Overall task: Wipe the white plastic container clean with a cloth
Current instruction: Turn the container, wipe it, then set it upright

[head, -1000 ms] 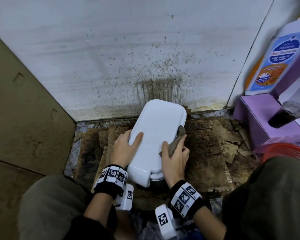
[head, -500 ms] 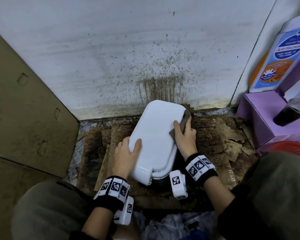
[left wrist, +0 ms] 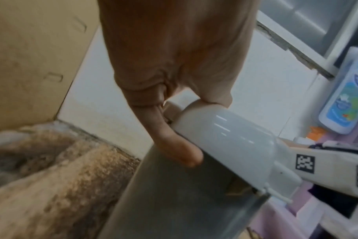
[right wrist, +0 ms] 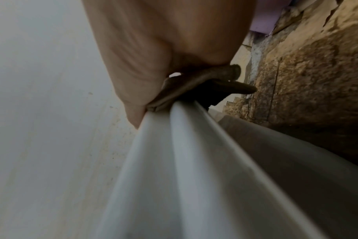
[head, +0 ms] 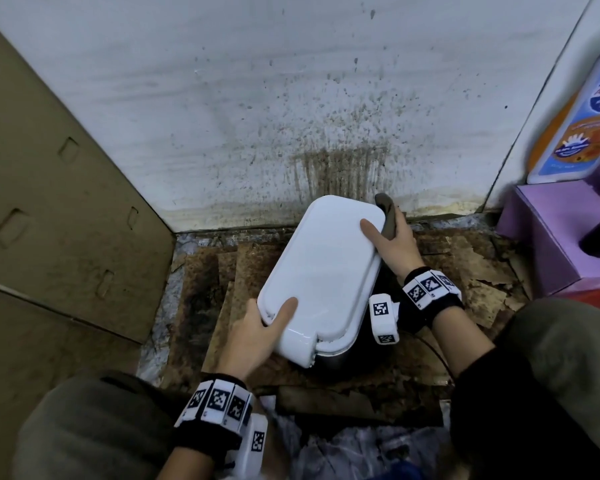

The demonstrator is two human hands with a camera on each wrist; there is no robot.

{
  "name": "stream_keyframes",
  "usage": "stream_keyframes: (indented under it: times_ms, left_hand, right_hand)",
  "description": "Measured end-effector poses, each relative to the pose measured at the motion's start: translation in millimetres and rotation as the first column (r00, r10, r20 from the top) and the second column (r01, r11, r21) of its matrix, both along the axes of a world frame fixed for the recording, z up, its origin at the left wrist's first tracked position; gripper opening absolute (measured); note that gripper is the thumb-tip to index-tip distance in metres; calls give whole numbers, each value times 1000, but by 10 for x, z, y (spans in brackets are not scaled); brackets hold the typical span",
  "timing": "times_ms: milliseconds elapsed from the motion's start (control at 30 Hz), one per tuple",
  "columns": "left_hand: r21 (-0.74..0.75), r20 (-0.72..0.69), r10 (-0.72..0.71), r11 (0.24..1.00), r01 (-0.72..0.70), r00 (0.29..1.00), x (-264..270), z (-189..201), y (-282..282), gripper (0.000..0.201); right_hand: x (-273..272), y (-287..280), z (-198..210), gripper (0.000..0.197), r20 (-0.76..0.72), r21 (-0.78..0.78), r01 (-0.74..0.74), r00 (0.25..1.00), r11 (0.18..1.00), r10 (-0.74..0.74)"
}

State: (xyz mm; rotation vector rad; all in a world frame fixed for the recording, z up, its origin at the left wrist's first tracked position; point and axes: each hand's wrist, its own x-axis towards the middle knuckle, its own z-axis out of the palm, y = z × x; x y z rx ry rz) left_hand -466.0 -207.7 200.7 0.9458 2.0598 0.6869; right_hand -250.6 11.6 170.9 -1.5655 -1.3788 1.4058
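Two hands [head: 257, 329] [head: 394, 237] gripping one white container [head: 321, 271], one cloth [head: 387, 216]

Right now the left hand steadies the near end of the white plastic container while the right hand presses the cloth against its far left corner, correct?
Not quite: the head view shows the right hand pressing the grey-brown cloth at the far right corner of the white plastic container. The left hand does steady the near end.
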Motion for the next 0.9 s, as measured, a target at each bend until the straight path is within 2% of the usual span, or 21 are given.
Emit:
stream_keyframes:
  times_ms: [133,233,333,433,567,667,767,900]
  left_hand:
    - [102,4,66,993,-66,998,68,35,34,55]
    - [144,14,63,988,-65,998,1,56,57,47]
    - [159,-6,15,987,-13,1000,-108,84,118,46]
    - [159,-76,-27,987,39,997,-183,148,184,45]
    - [138,-157,-29,989,51,987,-233,205,286,54]
    - [127,-136,-13,991,31,991,-281,168,363,77]
    - [109,-113,-23,993,36,993,-301,103,395,96]
    - [75,-95,-32,996,39,995,-310,14,403,98]
  right_hand:
    - [43,10,-29,107,-7,7,24,1000,1000,-24]
    - [59,-77,31,104,-27,34,65,998,997,-64]
    - [68,-355,247,98,-25,33,201,979,979,-200]
    - [97,-651,293,90,-33,24,350,936,936,-350]
    - [30,-996,258,88,-57,43,518,855,854,-516]
    - [-68,-1155,225,92,-60,61,578,816,814,-575]
    - [-115,-1188,178,95,-58,80,567,824,820,-564]
    - [-104,-1156,131,94,-29,74,555,832,829,-555]
